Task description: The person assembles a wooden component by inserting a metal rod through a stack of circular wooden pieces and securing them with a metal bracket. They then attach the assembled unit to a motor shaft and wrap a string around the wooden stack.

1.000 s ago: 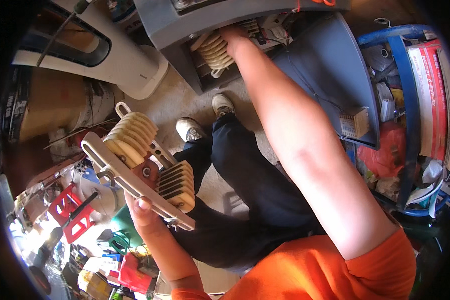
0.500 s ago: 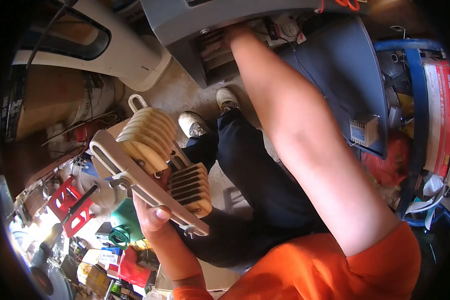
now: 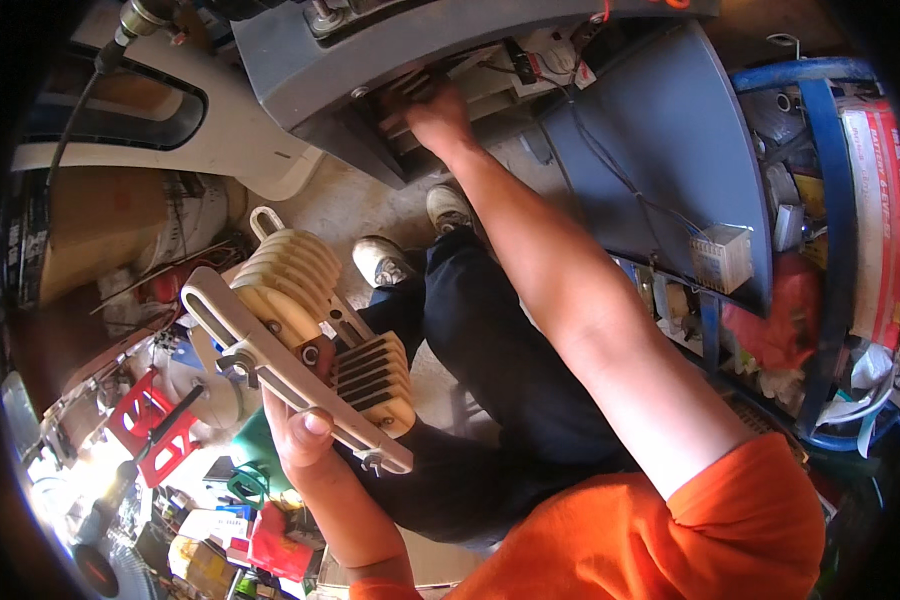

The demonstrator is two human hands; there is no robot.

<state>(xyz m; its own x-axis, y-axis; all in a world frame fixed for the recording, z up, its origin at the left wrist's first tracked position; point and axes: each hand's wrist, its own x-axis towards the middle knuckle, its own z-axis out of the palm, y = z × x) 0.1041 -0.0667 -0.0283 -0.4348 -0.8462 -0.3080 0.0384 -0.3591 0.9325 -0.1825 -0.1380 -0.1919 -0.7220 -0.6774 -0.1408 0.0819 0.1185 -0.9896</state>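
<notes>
The left hand (image 3: 305, 440) was at the near left, its fingers (image 3: 315, 422) clenched around the slotted cream bar of a ribbed resistor assembly (image 3: 305, 335), which was held tilted above the person's dark trousers (image 3: 510, 400). Farther off, the right hand (image 3: 438, 115) reached into the open grey machine housing (image 3: 390, 60) at the far centre; whether its fingers gripped anything could not be determined.

the finned part (image 3: 315, 340) rests on the left hand (image 3: 300, 440) fingers, while beyond the right hand (image 3: 438, 115) fingers lies the opened machine housing (image 3: 470, 40).
</notes>
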